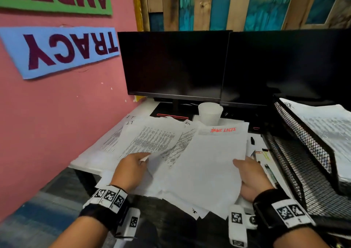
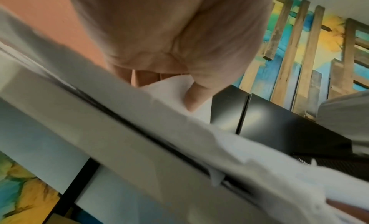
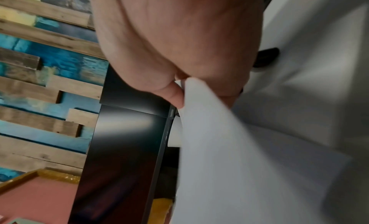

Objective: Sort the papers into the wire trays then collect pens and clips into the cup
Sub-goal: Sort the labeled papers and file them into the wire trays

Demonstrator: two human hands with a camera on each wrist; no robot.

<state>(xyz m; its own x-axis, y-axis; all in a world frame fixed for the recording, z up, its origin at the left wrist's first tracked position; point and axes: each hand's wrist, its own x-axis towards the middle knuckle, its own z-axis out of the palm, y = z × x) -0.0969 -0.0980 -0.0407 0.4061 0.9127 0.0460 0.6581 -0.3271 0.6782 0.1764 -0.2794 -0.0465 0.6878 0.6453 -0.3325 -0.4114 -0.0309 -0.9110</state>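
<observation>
White paper: loose papers [image 1: 171, 149] lay fanned over the desk [image 1: 83, 158], front edges overhanging it.
Left hand [image 1: 131, 170]: pinched a printed sheet's corner.
Right hand [image 1: 250, 177]: thumb clamped the right edge of a sheet headed in red [image 1: 214, 162].
Wire trays [image 1: 303, 153]: stood at right, upper tier already holding pages.
Cup [image 1: 209, 113]: sat behind the pile, before the monitors [image 1: 228, 65].
Pens [image 1: 266, 158]: lay between pile and trays.
Risk: lifting one sheet could likely drag overhanging neighbours off the desk.

Papers [image 1: 207, 164]: matt white. Trays [image 1: 303, 153], 3 o'clock: black wire mesh. Monitors [image 1: 171, 63]: glossy black. Wall [image 1: 205, 4], 12 o'clock: rough painted wood.
</observation>
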